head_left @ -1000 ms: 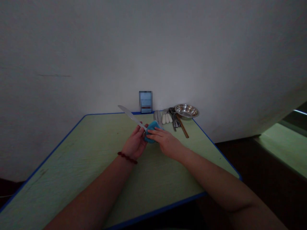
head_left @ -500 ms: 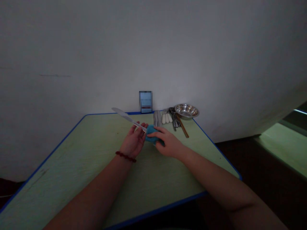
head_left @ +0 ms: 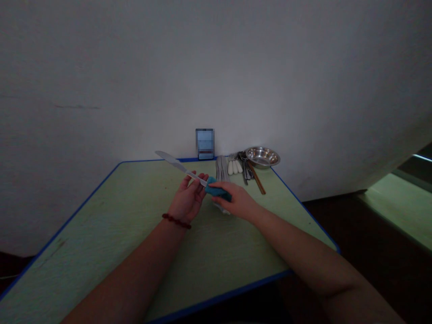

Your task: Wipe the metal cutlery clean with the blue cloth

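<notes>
My left hand (head_left: 190,196), with a dark red bead bracelet at the wrist, pinches a silver table knife (head_left: 171,161) near the middle. The blade points up and to the left, above the table. A blue cloth (head_left: 216,189) is folded around the knife's handle end, and my right hand (head_left: 237,200) is closed on that cloth. The handle itself is hidden inside it. A pale flap, perhaps the cloth's other side, hangs below my right fingers.
The pale green table (head_left: 135,252) has a blue edge and meets a wall. Along its back are a propped-up phone or tablet (head_left: 205,144), several knives (head_left: 222,167), white-handled forks (head_left: 235,168), dark cutlery (head_left: 245,173), wooden chopsticks (head_left: 258,180) and a steel bowl (head_left: 263,157).
My right hand has pressed its fingers together and shifted slightly, squeezing the cloth narrower around the handle. The pale flap now shows below it. My left hand and the knife have barely moved.
</notes>
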`<action>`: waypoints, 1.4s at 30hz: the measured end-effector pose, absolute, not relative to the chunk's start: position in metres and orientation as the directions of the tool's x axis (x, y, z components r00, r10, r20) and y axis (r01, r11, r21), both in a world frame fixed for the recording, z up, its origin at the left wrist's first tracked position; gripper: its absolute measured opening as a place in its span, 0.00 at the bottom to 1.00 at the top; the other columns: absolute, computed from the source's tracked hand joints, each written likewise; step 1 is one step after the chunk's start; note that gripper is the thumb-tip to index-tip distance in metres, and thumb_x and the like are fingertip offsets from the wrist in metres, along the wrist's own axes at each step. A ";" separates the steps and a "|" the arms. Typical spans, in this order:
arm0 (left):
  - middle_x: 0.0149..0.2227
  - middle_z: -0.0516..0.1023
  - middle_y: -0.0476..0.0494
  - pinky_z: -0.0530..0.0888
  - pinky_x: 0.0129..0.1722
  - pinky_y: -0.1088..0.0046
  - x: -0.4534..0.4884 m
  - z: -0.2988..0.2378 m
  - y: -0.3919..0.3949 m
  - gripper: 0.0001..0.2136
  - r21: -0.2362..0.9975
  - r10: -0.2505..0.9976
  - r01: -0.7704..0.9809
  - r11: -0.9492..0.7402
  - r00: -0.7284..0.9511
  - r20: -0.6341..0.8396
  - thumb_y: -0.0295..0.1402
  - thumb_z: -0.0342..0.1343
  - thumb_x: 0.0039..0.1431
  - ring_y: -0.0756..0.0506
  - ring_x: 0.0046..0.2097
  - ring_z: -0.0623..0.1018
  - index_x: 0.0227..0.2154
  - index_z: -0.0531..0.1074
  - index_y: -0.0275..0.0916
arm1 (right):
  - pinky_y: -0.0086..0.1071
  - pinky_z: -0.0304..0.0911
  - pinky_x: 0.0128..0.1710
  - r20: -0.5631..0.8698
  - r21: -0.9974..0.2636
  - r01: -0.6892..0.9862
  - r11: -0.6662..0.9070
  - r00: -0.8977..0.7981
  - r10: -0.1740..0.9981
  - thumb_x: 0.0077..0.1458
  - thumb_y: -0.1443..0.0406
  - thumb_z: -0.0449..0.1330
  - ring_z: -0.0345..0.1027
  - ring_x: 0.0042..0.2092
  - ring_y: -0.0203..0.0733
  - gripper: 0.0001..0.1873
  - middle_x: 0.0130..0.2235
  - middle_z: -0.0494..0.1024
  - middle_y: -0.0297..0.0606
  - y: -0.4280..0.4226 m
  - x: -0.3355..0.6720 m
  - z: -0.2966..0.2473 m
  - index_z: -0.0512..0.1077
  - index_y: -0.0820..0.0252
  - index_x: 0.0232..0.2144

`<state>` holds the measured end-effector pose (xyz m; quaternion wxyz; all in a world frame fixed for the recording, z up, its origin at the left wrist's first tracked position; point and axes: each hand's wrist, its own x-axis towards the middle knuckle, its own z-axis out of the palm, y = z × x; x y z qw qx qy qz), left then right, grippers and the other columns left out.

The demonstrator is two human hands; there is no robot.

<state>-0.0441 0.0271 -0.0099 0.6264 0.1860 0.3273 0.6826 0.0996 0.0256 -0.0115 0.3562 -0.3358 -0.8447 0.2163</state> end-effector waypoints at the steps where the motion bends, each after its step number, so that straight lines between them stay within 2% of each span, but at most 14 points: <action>1: 0.30 0.72 0.47 0.72 0.37 0.77 -0.044 -0.010 0.027 0.09 0.679 0.977 -0.734 -0.002 -0.145 -0.153 0.18 0.45 0.52 0.52 0.35 0.75 0.31 0.64 0.38 | 0.34 0.58 0.45 0.447 -0.627 0.413 0.661 -0.504 0.739 0.49 0.64 0.53 0.63 0.45 0.37 0.19 0.45 0.69 0.37 0.026 0.099 -0.012 0.62 0.55 0.46; 4: 0.30 0.73 0.47 0.72 0.37 0.76 -0.044 -0.009 0.027 0.09 0.681 0.979 -0.733 -0.010 -0.145 -0.141 0.18 0.45 0.52 0.51 0.36 0.75 0.30 0.64 0.37 | 0.36 0.59 0.44 0.388 -0.710 0.446 0.546 -0.399 0.831 0.51 0.64 0.50 0.64 0.44 0.39 0.20 0.45 0.70 0.39 0.029 0.099 -0.014 0.59 0.57 0.48; 8: 0.31 0.73 0.46 0.72 0.37 0.75 -0.046 -0.008 0.026 0.08 0.683 0.977 -0.730 -0.022 -0.162 -0.141 0.18 0.45 0.52 0.51 0.38 0.74 0.30 0.64 0.37 | 0.37 0.61 0.41 0.255 -0.843 0.424 0.331 -0.228 0.940 0.52 0.60 0.49 0.66 0.40 0.39 0.16 0.39 0.72 0.39 0.036 0.099 -0.017 0.63 0.59 0.42; 10: 0.31 0.73 0.47 0.72 0.38 0.74 -0.047 -0.007 0.026 0.08 0.683 0.975 -0.730 -0.034 -0.175 -0.138 0.19 0.45 0.52 0.50 0.38 0.74 0.30 0.64 0.38 | 0.36 0.62 0.39 0.169 -0.922 0.322 0.214 -0.162 0.972 0.51 0.58 0.49 0.67 0.37 0.37 0.14 0.36 0.73 0.37 0.039 0.098 -0.020 0.65 0.58 0.39; 12: 0.31 0.73 0.47 0.72 0.38 0.73 -0.048 -0.005 0.026 0.08 0.684 0.973 -0.728 -0.052 -0.192 -0.131 0.19 0.45 0.52 0.50 0.39 0.74 0.30 0.64 0.38 | 0.34 0.64 0.39 0.090 -0.989 0.106 0.103 -0.129 0.988 0.51 0.58 0.49 0.68 0.36 0.35 0.14 0.36 0.74 0.36 0.042 0.096 -0.023 0.64 0.57 0.38; 14: 0.30 0.73 0.47 0.72 0.39 0.73 -0.050 -0.005 0.026 0.08 0.689 0.971 -0.722 -0.068 -0.206 -0.120 0.19 0.45 0.52 0.50 0.39 0.74 0.30 0.64 0.38 | 0.34 0.65 0.38 -0.017 -0.993 -0.109 -0.036 -0.172 0.985 0.51 0.59 0.49 0.69 0.34 0.35 0.11 0.34 0.75 0.35 0.043 0.094 -0.024 0.65 0.57 0.36; 16: 0.30 0.73 0.47 0.72 0.39 0.73 -0.051 -0.005 0.027 0.09 0.700 0.969 -0.709 -0.083 -0.220 -0.109 0.19 0.44 0.52 0.50 0.38 0.75 0.29 0.64 0.38 | 0.33 0.66 0.36 -0.105 -0.961 -0.231 -0.149 -0.190 0.976 0.51 0.61 0.50 0.70 0.31 0.35 0.09 0.31 0.75 0.34 0.043 0.093 -0.022 0.66 0.57 0.33; 19: 0.30 0.73 0.47 0.72 0.38 0.73 -0.052 -0.006 0.027 0.09 0.719 0.964 -0.686 -0.113 -0.250 -0.087 0.18 0.45 0.51 0.50 0.37 0.75 0.30 0.63 0.38 | 0.32 0.67 0.34 -0.192 -0.913 -0.323 -0.250 -0.202 0.960 0.52 0.62 0.50 0.70 0.28 0.34 0.08 0.28 0.76 0.33 0.041 0.093 -0.018 0.66 0.58 0.32; 23: 0.30 0.73 0.47 0.71 0.39 0.73 -0.050 -0.007 0.026 0.08 0.735 0.959 -0.663 -0.143 -0.276 -0.063 0.18 0.45 0.51 0.50 0.38 0.75 0.29 0.63 0.38 | 0.31 0.67 0.32 -0.238 -0.866 -0.378 -0.327 -0.263 0.935 0.52 0.62 0.49 0.69 0.26 0.33 0.09 0.27 0.76 0.33 0.038 0.093 -0.014 0.66 0.59 0.31; 29: 0.32 0.73 0.47 0.71 0.39 0.74 -0.046 -0.006 0.024 0.09 0.767 0.957 -0.622 -0.157 -0.287 -0.037 0.18 0.47 0.50 0.50 0.39 0.74 0.30 0.63 0.39 | 0.32 0.66 0.32 -0.234 -0.873 -0.331 -0.358 -0.359 0.903 0.52 0.61 0.50 0.68 0.24 0.33 0.10 0.26 0.75 0.32 0.034 0.090 -0.015 0.66 0.59 0.33; 34: 0.32 0.72 0.48 0.71 0.39 0.74 -0.045 -0.005 0.024 0.09 0.784 0.954 -0.600 -0.162 -0.299 -0.032 0.17 0.48 0.49 0.51 0.38 0.75 0.29 0.62 0.38 | 0.30 0.64 0.35 -0.142 -0.945 -0.208 -0.252 -0.433 0.890 0.48 0.64 0.55 0.68 0.28 0.32 0.09 0.28 0.75 0.32 0.032 0.090 -0.021 0.67 0.60 0.34; 38: 0.32 0.72 0.48 0.71 0.41 0.72 -0.043 -0.007 0.024 0.08 0.805 0.954 -0.572 -0.157 -0.299 -0.026 0.18 0.48 0.49 0.51 0.37 0.75 0.29 0.62 0.37 | 0.33 0.63 0.36 -0.100 -0.995 0.019 -0.101 -0.399 0.912 0.48 0.63 0.55 0.67 0.30 0.34 0.09 0.30 0.74 0.33 0.034 0.093 -0.026 0.67 0.61 0.32; 42: 0.31 0.72 0.47 0.70 0.42 0.70 -0.043 -0.007 0.024 0.08 0.844 0.964 -0.526 -0.109 -0.264 -0.040 0.19 0.49 0.49 0.51 0.36 0.75 0.30 0.62 0.36 | 0.33 0.62 0.34 -0.066 -0.955 0.290 0.064 -0.415 0.907 0.48 0.62 0.54 0.65 0.30 0.35 0.08 0.30 0.73 0.34 0.033 0.097 -0.022 0.68 0.61 0.30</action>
